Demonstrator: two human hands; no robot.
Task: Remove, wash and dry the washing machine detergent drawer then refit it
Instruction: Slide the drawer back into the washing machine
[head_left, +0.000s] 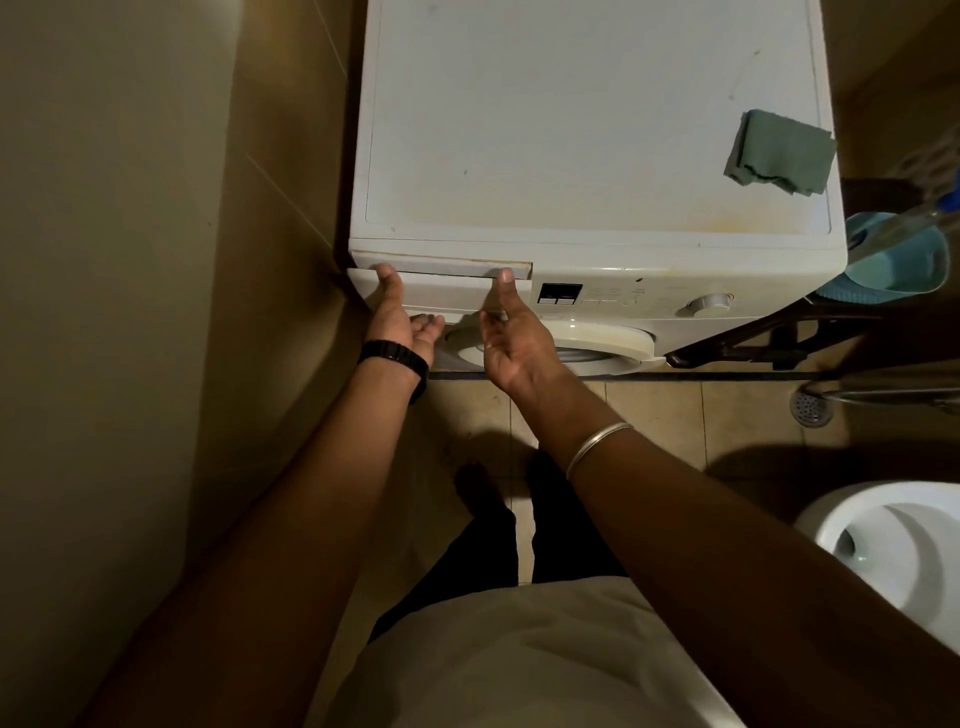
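1. We see the detergent drawer (441, 283) at the top left corner of the washing machine (597, 145), sitting almost flush in its slot, with a thin grey strip of its top edge showing.
2. Our left hand (402, 322) is at the drawer's left end: the thumb lies on the top edge of the front panel and the palm faces up beneath it, fingers loosely curled under the panel's lower edge. We cannot tell whether those fingers truly grip the panel or only rest near it.
3. Our right hand (511, 338) is at the drawer's right end, thumb tip on the top edge, palm turned inward. Its fingers go below the panel, and we cannot tell how firmly they hold.
4. The drawer front spans the gap between the two thumbs.
5. Just right of the right thumb sits the small display (560, 293), and farther right the round dial (710, 302).
6. Directly below both hands is the round door (597, 340).
7. Well beyond the right hand, at the far right of the machine's top, lies a folded green cloth (779, 153).
8. A blue basin (898, 260) stands beside the machine's right side.
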